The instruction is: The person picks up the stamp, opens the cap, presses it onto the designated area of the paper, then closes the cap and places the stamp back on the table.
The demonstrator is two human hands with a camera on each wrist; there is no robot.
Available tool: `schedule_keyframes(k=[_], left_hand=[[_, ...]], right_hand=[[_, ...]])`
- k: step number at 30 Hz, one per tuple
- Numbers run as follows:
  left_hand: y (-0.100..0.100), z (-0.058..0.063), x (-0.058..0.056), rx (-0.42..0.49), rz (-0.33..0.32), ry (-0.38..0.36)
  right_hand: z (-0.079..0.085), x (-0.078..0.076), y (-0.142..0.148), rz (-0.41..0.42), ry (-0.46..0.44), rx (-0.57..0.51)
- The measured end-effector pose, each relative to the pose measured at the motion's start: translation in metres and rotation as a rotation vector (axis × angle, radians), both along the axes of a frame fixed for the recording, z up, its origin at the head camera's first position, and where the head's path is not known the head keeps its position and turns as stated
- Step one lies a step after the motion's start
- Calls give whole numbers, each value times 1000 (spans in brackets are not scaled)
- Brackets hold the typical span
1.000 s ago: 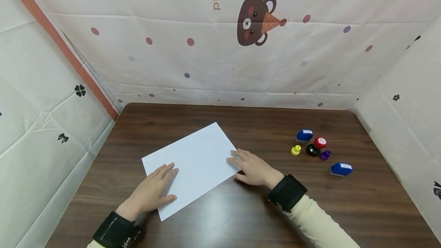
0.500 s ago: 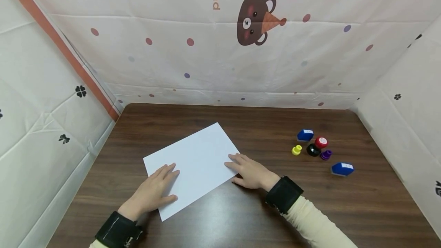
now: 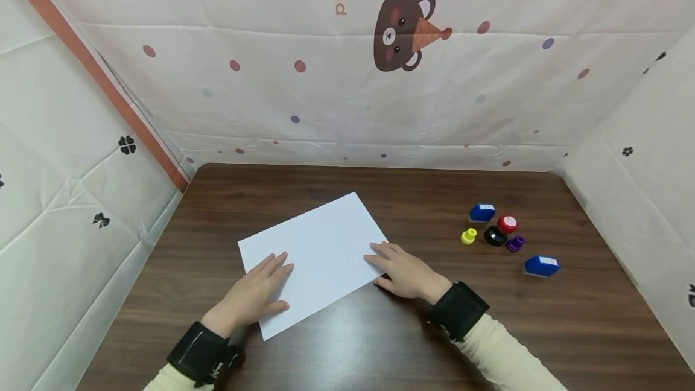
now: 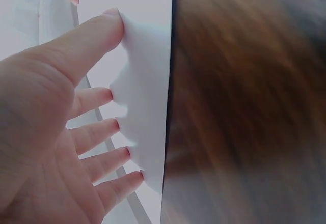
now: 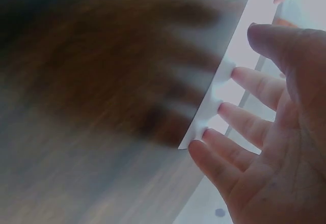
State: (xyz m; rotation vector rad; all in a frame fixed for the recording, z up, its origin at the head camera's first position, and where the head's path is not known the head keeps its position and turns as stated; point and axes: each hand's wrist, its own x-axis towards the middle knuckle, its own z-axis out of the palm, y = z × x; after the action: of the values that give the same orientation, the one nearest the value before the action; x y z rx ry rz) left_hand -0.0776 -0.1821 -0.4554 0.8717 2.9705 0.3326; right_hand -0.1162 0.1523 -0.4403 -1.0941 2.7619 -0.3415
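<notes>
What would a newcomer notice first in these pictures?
Probably the white sheet, lying slanted on the dark table, with the left hand and right hand at its two ends. Next may come the bear print on the cloth behind, and the small colourful objects on the table's right side.

Head cam: high, facing forward and down across the surface. Wrist cams: close in, each facing fingers; all three share the paper.

The person's left arm and right arm angle inward, left grip and right grip palm down and apart, fingers straight and slightly spread, each thumb standing out sideways.
</notes>
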Motion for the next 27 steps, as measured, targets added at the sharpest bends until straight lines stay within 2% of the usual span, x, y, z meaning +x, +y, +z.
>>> schedule_keyframes(k=[10,15,27], left_hand=[[22,4,-14,-28,-65,-11],[34,7,-22,-57,-82,-27],[54,12,-42,-88,-112,-89]], right_hand=[[1,8,21,-53,-28,-33],[3,12,31,-90,-61,-45],[0,19,50,-149,-57,-39]])
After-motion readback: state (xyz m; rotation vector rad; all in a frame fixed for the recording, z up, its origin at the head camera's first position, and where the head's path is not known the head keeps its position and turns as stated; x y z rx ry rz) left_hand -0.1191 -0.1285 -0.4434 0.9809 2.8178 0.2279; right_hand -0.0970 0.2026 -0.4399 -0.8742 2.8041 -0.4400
